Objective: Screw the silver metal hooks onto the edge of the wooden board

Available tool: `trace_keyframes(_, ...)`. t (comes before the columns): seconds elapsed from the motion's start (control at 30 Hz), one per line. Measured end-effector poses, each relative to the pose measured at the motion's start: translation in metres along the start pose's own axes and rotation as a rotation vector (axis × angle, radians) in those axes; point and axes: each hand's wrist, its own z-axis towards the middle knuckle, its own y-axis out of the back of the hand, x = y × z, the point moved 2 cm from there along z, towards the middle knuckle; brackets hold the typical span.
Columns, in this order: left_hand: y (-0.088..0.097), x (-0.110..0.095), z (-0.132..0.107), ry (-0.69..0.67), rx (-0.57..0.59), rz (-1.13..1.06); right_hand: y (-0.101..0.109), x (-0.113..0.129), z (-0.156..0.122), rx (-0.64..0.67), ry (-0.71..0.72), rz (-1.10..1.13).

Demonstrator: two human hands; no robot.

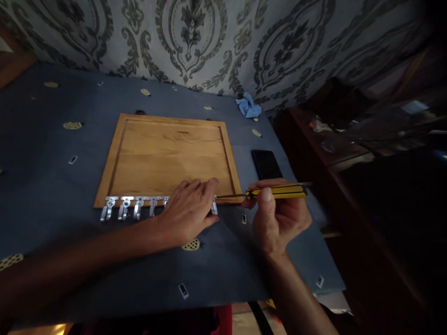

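A framed wooden board (171, 156) lies flat on the table. Along its near edge runs a silver metal hook rail (126, 203) with several hooks hanging over the side. My left hand (190, 209) is laid across the right part of this rail, fingers on the board and thumb at the near edge, holding it down and hiding some hooks. My right hand (281, 218) is closed around the yellow and black handle of a screwdriver (279, 191). Its thin shaft points left, with the tip close to the rail's right end, by my left fingers.
A black phone (267, 164) rests right of the board. A crumpled blue cloth (248, 106) sits at the back right of the blue patterned tablecloth (52, 186). Patterned fabric (192, 42) rises behind. To the right stands a dark wooden piece of furniture (310, 139) with clutter.
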Motion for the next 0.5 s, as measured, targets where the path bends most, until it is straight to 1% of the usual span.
trace_keyframes(0.23,0.0007,0.0026,0.0012,0.035,0.012,-0.071,0.0020,0.0021,0.0006,0.067,-0.018,-0.034)
trace_keyframes(0.37,0.0022,0.0017,0.0018,0.046,0.039,-0.058,0.0004,0.0008,0.0001,0.096,-0.029,-0.006)
trace_keyframes(0.5,0.0022,0.0021,0.0017,0.036,0.037,-0.051,-0.0010,-0.0009,-0.0006,0.123,-0.033,-0.015)
